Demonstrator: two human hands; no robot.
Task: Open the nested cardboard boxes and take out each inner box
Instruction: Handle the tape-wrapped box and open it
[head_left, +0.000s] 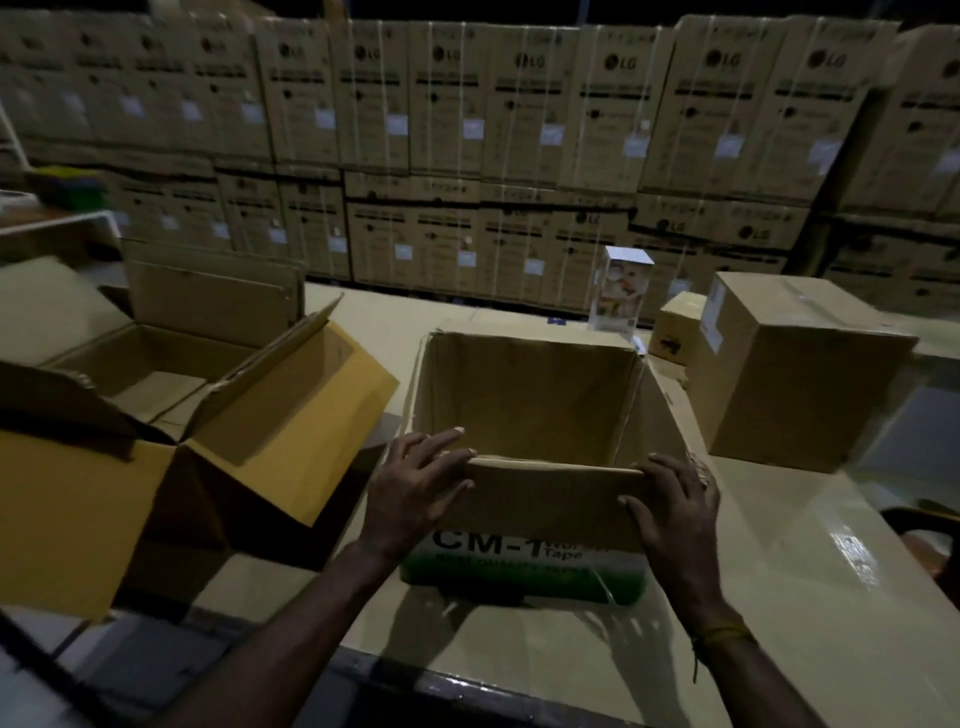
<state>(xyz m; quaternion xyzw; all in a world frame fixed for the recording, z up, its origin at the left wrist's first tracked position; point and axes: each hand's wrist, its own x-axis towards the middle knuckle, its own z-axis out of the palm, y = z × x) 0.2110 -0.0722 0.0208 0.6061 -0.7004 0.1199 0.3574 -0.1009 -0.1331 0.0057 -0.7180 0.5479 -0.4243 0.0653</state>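
An open brown cardboard box (524, 395) printed "CM-1 Tape" with a green band stands in the middle of the table. Its inside looks hollow as far as I can see. My left hand (415, 483) grips the left end of its near flap, fingers curled over the edge. At the flap's right end my right hand (675, 504) holds on the same way. A larger open box (171, 379) with spread flaps stands to the left. A closed brown box (800, 369) sits to the right, and a smaller box (678, 325) behind it.
A small white and clear product carton (621, 291) stands upright behind the open box. The glossy table (810, 566) runs to the right. A wall of stacked LG cartons (467, 130) fills the background. The light is dim.
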